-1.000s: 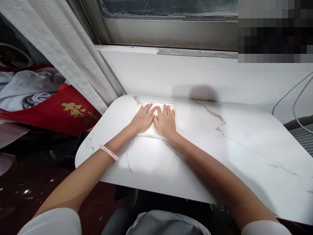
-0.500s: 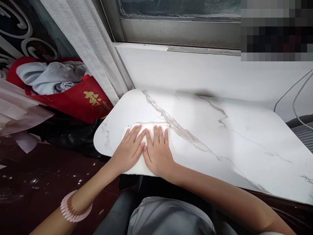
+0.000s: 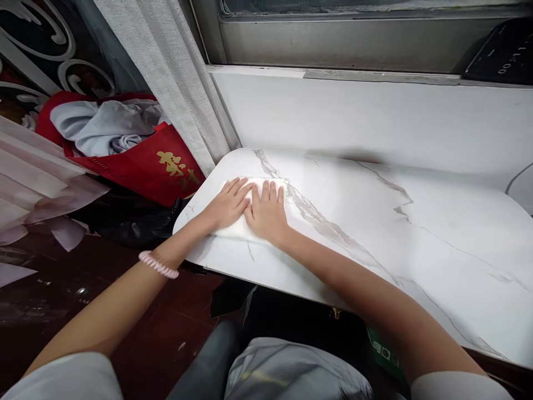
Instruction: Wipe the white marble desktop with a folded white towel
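A white cloth (image 3: 238, 226) lies flat on the left part of a white marble-patterned tabletop (image 3: 345, 194). My left hand (image 3: 229, 204) presses on the cloth's left side with fingers stretched out. Beside it, my right hand (image 3: 267, 212) rests flat on the cloth's right side, fingers spread and pointing away from me. The two hands touch or nearly touch at the thumbs. Much of the cloth is hidden beneath them. A pink coiled band (image 3: 158, 264) circles my left wrist.
Left of the table stands a red bag (image 3: 141, 166) stuffed with grey fabric, beside a pale curtain (image 3: 166, 72). A black phone-like device (image 3: 502, 55) sits on the window ledge at the upper right. A cable (image 3: 518, 175) hangs at the right wall.
Both hands have slid the cloth away from me, off the table's near edge toward the wall. The camera view has shifted slightly, so the surroundings appear further right.
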Demonstrator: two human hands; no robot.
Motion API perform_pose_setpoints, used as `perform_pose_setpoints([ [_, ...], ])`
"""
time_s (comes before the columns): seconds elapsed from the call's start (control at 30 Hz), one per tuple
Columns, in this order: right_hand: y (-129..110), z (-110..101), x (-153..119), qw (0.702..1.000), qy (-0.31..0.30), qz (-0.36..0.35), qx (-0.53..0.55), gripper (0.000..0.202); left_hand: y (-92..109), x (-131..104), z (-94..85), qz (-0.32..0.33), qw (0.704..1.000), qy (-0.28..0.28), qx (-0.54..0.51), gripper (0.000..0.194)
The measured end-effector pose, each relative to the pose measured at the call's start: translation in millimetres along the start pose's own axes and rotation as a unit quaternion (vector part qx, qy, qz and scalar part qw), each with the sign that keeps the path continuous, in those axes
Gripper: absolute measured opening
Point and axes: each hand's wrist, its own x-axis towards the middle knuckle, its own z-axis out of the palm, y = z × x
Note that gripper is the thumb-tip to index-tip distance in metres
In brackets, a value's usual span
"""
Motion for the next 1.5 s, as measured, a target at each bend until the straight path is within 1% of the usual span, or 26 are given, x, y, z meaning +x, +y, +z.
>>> perform_pose_setpoints([
  [0.13, 19, 8, 58, 0.999, 0.016, 0.046, -0.012, 0.06, -26, 66, -4.8, 0.005, 1.0, -0.002, -0.011, 0.058],
  [0.2, 27, 13, 84, 0.997, 0.029, 0.065, -0.013, 0.059, -38, 95, -7.1, 0.016, 1.0, -0.006, -0.019, 0.057],
  [0.27, 35, 17, 107, 0.997, 0.041, 0.069, -0.011, 0.058, -49, 118, -8.4, 0.024, 0.999, -0.008, -0.02, 0.057],
  [0.33, 41, 20, 125, 0.996, 0.048, 0.068, -0.01, 0.057, -61, 136, -8.6, 0.03, 0.999, -0.007, -0.014, 0.057],
  [0.4, 43, 22, 141, 0.996, 0.05, 0.072, -0.013, 0.056, -73, 150, -8.5, 0.032, 0.999, -0.006, -0.005, 0.058],
  [0.5, 42, 26, 159, 0.995, 0.059, 0.076, -0.022, 0.056, -88, 163, -8.6, 0.039, 0.999, 0.002, 0.0, 0.059],
  [0.57, 40, 28, 165, 0.994, 0.068, 0.077, -0.027, 0.056, -94, 167, -8.8, 0.044, 0.999, 0.009, -0.005, 0.058],
  [0.67, 38, 30, 168, 0.994, 0.076, 0.074, -0.032, 0.056, -97, 167, -8.5, 0.048, 0.999, 0.014, -0.008, 0.058],
  [0.77, 35, 30, 163, 0.995, 0.069, 0.068, -0.038, 0.057, -97, 159, -7.1, 0.036, 0.999, 0.013, -0.007, 0.06],
  [0.83, 29, 30, 155, 0.996, 0.06, 0.063, -0.038, 0.057, -99, 148, -6.1, 0.024, 1.0, 0.011, -0.014, 0.06],
  [0.93, 14, 32, 139, 0.996, 0.054, 0.057, -0.032, 0.059, -100, 124, -6.1, 0.02, 0.999, 0.019, -0.028, 0.058],
  [1.03, -4, 33, 116, 0.997, 0.058, 0.049, -0.018, 0.06, -96, 94, -9.0, 0.021, 0.999, 0.02, -0.035, 0.056],
  [1.17, -23, 32, 79, 0.997, 0.068, 0.033, -0.002, 0.06, -79, 50, -12.3, 0.01, 0.999, 0.014, -0.036, 0.056],
  [1.3, -37, 28, 39, 0.998, 0.059, 0.014, 0.004, 0.061, -60, 6, -9.4, 0.011, 0.999, 0.022, -0.025, 0.058],
  [1.4, -45, 25, 10, 0.999, 0.05, 0.0, 0.008, 0.061, -45, -24, -5.0, 0.008, 0.999, 0.03, -0.019, 0.059],
  [1.5, -47, 20, -17, 0.999, 0.039, -0.012, 0.015, 0.061, -27, -49, -0.9, 0.003, 0.999, 0.039, -0.014, 0.06],
])
